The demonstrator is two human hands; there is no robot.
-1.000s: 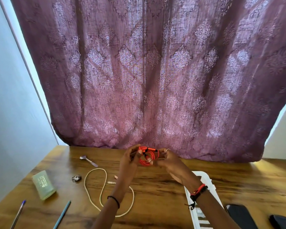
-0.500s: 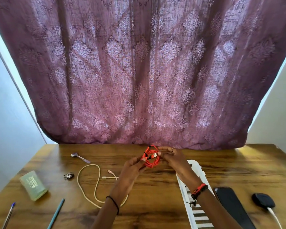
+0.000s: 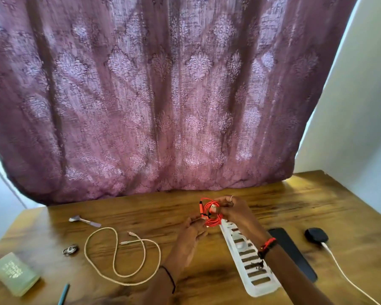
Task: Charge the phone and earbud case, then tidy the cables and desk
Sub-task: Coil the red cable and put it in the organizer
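Orange cable (image 3: 215, 221): wound into a small tight coil and held just above the tabletop (image 3: 141, 209), near its far edge at 12 o'clock, with one plug end standing up at the coil's 10 o'clock.
Right hand (image 3: 235, 213): curled round the coil's 3 o'clock side, thumb and fingers clamped on the loops.
Left hand (image 3: 193, 230): pinches at the coil's 7 o'clock edge, where a small black tie seems to cross the loops; the exact hold is too small to tell.
Step in hand: likely the tidying part, binding the coiled cable so that it stays wound.
Phone (image 3: 295, 256): dark slab lying flat at 4 o'clock of the hands, just past the white slotted tray (image 3: 257, 280); no lead to it shows.
Earbud case (image 3: 316, 236): dark and rounded, at 3 o'clock of the hands, with a white cable (image 3: 348, 275) running off toward 5 o'clock, so it looks plugged in.
Beige braided cable (image 3: 114, 254): sprawled in loose loops at 8 o'clock, both plugs free.
Next move: the tie probably needs closing snugly while the right hand keeps the loops from springing apart; then the coil wants a resting place, perhaps the tray, and the beige cable needs the same winding.
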